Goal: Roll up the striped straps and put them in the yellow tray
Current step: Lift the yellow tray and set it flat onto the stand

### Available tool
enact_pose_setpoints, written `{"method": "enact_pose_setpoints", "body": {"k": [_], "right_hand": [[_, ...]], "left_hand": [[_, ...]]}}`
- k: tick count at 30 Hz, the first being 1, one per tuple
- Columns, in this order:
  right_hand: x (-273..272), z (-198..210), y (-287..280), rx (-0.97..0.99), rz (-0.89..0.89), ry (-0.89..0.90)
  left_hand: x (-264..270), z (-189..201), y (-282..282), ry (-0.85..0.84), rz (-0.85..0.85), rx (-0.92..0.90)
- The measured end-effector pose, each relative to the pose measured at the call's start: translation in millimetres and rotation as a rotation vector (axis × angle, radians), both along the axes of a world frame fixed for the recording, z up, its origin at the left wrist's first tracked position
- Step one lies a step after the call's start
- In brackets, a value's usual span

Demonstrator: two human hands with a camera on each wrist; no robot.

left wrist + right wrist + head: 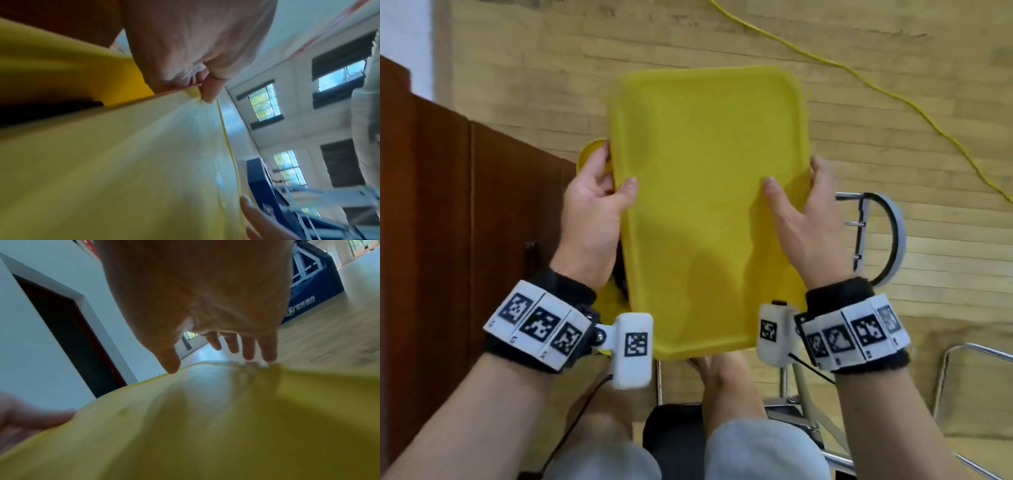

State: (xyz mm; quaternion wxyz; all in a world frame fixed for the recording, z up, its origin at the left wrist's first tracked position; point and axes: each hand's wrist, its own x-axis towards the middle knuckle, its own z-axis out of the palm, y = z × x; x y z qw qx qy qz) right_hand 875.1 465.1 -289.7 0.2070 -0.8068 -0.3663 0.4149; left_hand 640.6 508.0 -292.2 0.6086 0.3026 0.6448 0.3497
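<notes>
Over the lap: flat yellow rectangular plastic tray [709, 192] with rounded corners, held off the pale wood-plank floor [893, 113], nothing in it.
Left hand [594, 212]: on the tray's left long edge, thumb on top, fingers curled under the rim; left wrist view shows a fingertip [209, 91] pinching the rim.
Right hand [803, 219]: on the right long edge, thumb lying on the tray face, fingers wrapped over the rim; right wrist view shows fingers [248, 348] slightly spread, reaching past the far edge.
Why held so: probably a two-sided grip to keep the tray level while carrying or positioning it as the drop spot; judgement only.
Striped straps: not visible in any view, location cannot be told.
Task stage: looks early, tray being readied, no strap rolled or placed that I can see.
Under the tray, left: second yellow piece [589, 154] peeks out, shape unclear.
Surroundings: dark red-brown wooden panel [448, 205] at left, thin yellow cord [859, 72] across the floor, chrome tube frame with a grey curved part [887, 236] at right.
Writing: square black-and-white marker tags on both wrist bands [541, 322]; white logo and characters on a blue padded block [316, 288] in the right wrist view, too blurred to read.
Risk: tray is motion-blurred, edge grip could slip.
</notes>
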Motion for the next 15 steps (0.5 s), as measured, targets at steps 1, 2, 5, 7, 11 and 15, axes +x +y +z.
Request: {"method": "enact_pose_setpoints", "body": {"k": [1,2,5,7,11,15], "right_hand": [[-3.7,-3.5,3.5,0.021,-0.006,0.027],[-8.7,-6.1,6.1,0.047,-0.008,0.043],[-26.7,-17.5,6.3,0.078,0.009,0.058],[-38.0,-24.1,3.4,0.051,0.067,0.013],[-54.3,-32.5,-5.0,-0.015,0.107,-0.033],[-60.6,-37.7,-13.5,-0.028,0.104,-0.105]], "left_hand": [[-8.4,0.3,0.1,0.004,0.01,-0.002],[-16.5,-0.6,-0.1,0.013,0.02,-0.005],[-37.7,-6.7,-1.3,0.096,0.048,-0.007],[-48.8,-11.3,-3.8,0.172,0.052,0.003],[-64.8,-22.8,-12.5,0.291,0.026,-0.006],[-64.2,-28.5,-20.3,0.385,-0.004,-0.009]]}}
